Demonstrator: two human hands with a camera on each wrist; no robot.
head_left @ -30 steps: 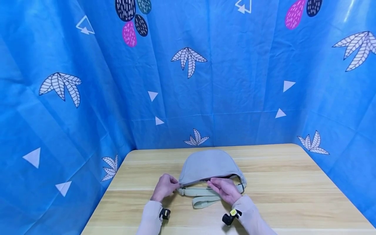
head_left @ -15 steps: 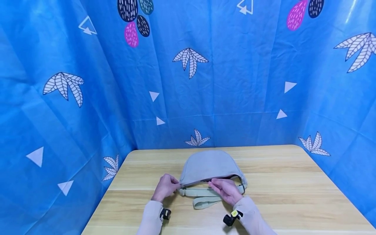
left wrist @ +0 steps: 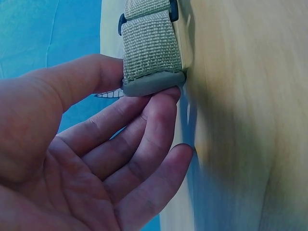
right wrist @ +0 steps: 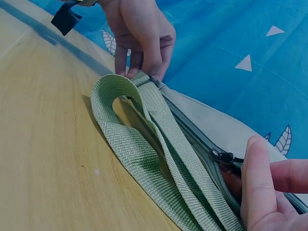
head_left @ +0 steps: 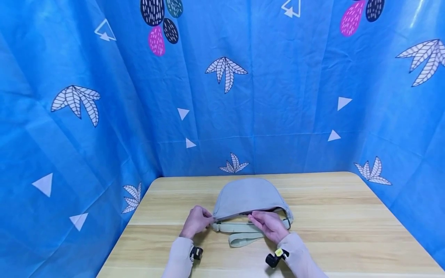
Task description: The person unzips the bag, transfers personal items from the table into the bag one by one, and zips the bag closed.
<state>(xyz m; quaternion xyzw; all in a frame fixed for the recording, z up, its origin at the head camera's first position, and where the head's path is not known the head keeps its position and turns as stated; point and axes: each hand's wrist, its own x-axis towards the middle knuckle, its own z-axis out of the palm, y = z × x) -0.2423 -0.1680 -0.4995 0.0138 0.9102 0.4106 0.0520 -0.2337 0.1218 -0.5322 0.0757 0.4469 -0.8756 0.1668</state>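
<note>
A grey shoulder bag (head_left: 248,197) lies on the table with its zippered edge toward me. Its pale green webbing strap (right wrist: 130,147) is folded in a loop along that edge. In the left wrist view, my left hand (left wrist: 110,139) pinches the grey end tab (left wrist: 153,84) at the bag's left corner between thumb and fingers. My right hand (head_left: 269,224) is at the middle of the zipper, its thumb and finger pinching the black zipper pull (right wrist: 225,157). Right of the slider the zipper gapes and a brownish inside shows; left of it the teeth are joined.
The wooden table (head_left: 340,227) extends around the bag on every side. Blue patterned cloth (head_left: 278,96) hangs behind it and along both sides. A small black camera (head_left: 196,253) is strapped to the left wrist and another camera (head_left: 272,260) to the right.
</note>
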